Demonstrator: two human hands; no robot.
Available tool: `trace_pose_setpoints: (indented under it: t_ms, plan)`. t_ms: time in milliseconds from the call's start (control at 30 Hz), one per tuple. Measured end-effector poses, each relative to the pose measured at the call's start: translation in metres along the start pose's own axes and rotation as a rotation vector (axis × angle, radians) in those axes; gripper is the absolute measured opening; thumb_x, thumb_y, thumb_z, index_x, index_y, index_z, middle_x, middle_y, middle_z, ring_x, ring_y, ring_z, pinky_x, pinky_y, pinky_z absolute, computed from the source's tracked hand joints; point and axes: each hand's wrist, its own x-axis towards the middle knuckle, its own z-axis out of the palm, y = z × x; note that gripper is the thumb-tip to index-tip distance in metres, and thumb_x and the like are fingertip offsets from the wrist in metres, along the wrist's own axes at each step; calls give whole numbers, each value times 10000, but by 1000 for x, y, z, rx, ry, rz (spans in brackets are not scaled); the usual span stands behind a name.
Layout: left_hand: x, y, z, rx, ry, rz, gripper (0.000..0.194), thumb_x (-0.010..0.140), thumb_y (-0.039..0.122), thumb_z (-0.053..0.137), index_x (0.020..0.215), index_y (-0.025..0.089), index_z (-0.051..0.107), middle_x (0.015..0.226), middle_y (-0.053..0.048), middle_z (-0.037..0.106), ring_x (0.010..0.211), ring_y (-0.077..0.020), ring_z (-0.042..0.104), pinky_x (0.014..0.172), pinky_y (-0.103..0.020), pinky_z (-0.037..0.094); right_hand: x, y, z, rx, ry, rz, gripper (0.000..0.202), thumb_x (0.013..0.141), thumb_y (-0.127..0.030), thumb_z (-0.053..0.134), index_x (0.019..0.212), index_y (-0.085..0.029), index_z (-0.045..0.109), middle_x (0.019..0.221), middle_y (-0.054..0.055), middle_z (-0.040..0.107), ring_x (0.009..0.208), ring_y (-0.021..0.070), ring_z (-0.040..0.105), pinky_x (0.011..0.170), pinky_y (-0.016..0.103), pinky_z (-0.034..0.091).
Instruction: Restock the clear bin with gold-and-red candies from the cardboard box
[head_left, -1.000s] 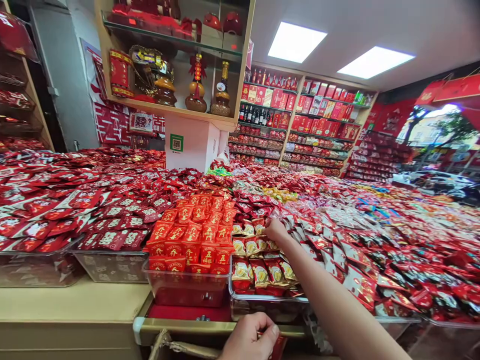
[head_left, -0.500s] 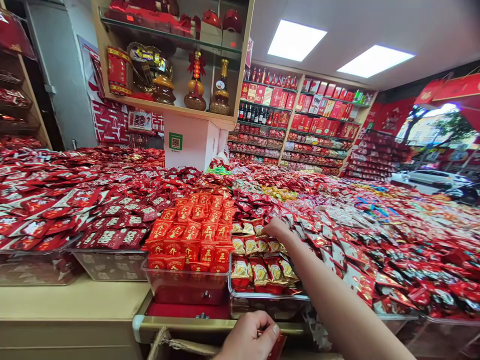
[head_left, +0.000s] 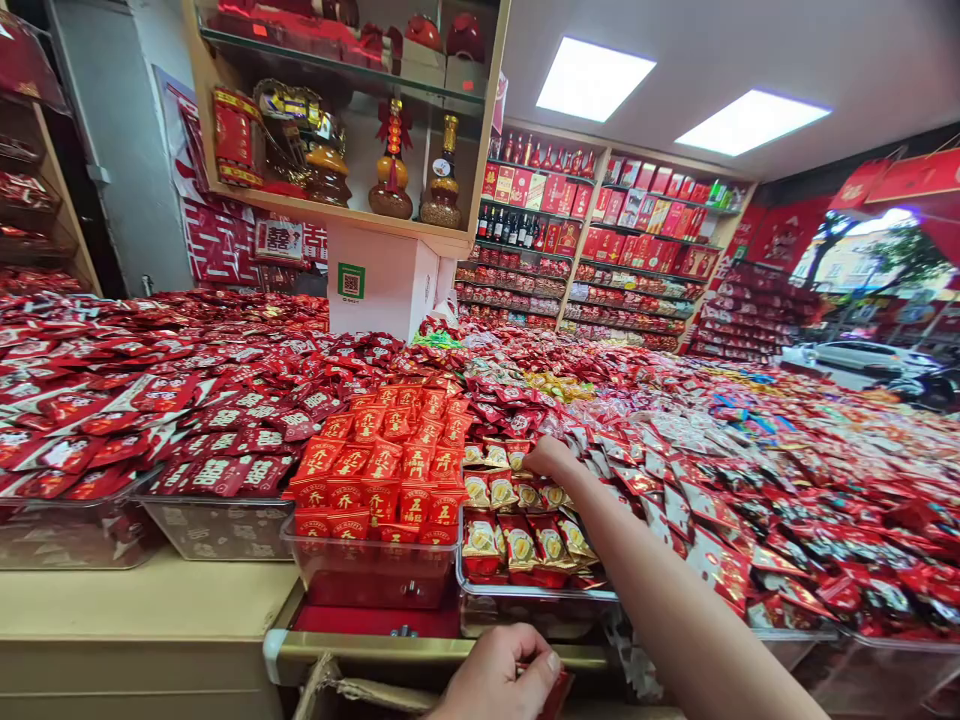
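My left hand (head_left: 504,672) is at the bottom centre, in front of the counter edge. Its thumb and finger are closed on a small red candy packet (head_left: 553,696), mostly cut off by the frame. My right arm stretches in from the lower right. My right hand (head_left: 551,456) touches the back of a clear tub (head_left: 534,592), where red-and-gold candy packets (head_left: 519,545) stand in rows. Its fingers point down and left among the packets, and I cannot see how they are bent.
Left of that tub stands another tub (head_left: 371,572) of bright red candy packets (head_left: 382,460). Dark red packets (head_left: 240,470) fill a tub (head_left: 217,530) farther left. White-and-red packets (head_left: 716,560) heap up on the right. A display cabinet (head_left: 337,215) overhangs the back left; torn cardboard (head_left: 375,692) lies below.
Almost nothing differs. My right hand has shifted very slightly left at the back of the tub; my left hand stays put with the candy packet.
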Motion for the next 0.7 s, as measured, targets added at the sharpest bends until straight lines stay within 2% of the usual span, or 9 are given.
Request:
trace_pose_setpoints:
  t_ms: [133, 333, 467, 567, 700]
  plan:
    - [1, -4, 2, -2, 4, -9, 290, 756, 385, 419, 725, 142, 574, 541, 17, 483, 470, -136, 523, 411, -200, 363, -2, 0, 2, 34, -26, -20, 203, 759, -283, 564, 855, -107, 598, 851, 70, 646, 760, 155, 603, 644, 296, 477]
    - [3, -8, 3, -8, -3, -24, 315, 760, 389, 416, 746, 129, 595, 543, 14, 494, 459, -126, 505, 419, -198, 356, -4, 0, 5, 130, 102, -38, 278, 731, -205, 541, 985, -92, 542, 974, 149, 627, 870, 218, 593, 667, 296, 442]
    - [2, -3, -1, 58, -5, 5, 326, 761, 371, 427, 757, 112, 625, 592, -12, 550, 517, -121, 493, 464, -194, 354, 7, -2, 5, 221, 196, 0, 325, 752, -315, 506, 997, -101, 519, 970, 165, 625, 881, 240, 587, 645, 293, 431]
    - [2, -1, -3, 114, -14, 25, 341, 764, 374, 427, 774, 109, 641, 632, -30, 601, 576, -132, 508, 516, -200, 369, 20, -3, 7, 273, 235, 30, 354, 754, -380, 516, 973, -101, 523, 939, 135, 625, 836, 207, 586, 645, 297, 443]
    - [4, -4, -6, 164, -24, 46, 343, 764, 373, 431, 797, 115, 655, 708, -47, 641, 646, -147, 529, 556, -205, 376, 35, -5, 8, 313, 238, 35, 253, 784, -348, 523, 881, -117, 558, 833, 42, 616, 714, 134, 577, 633, 291, 466]
